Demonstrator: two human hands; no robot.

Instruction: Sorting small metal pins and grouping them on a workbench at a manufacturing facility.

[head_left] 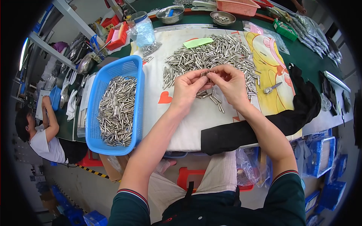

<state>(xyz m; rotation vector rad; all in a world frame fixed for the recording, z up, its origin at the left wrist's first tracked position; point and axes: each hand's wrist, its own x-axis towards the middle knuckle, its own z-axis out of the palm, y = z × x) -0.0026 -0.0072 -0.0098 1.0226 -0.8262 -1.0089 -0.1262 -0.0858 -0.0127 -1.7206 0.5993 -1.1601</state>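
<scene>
My left hand (186,91) and my right hand (234,87) meet fingertip to fingertip at the near edge of a wide pile of metal pins (215,52). Between both hands' pinched fingers sits a small row of metal pins (205,74), mostly hidden by the fingertips. Slim and silvery, the piled pins lie loose on a printed cloth (154,120); a few lie just below my hands. A blue plastic basket (140,86), left of my left forearm, holds many similar pins. On the far part of the pile rests a light green slip (198,42).
Right of the pile lies a small pointed tool with a wrapped handle (268,90). Black fabric (241,135) stretches under my right forearm. Metal bowls (222,18), a pink basket (237,7) and a green tray (285,30) line the far side. Another person (47,139) works at the left.
</scene>
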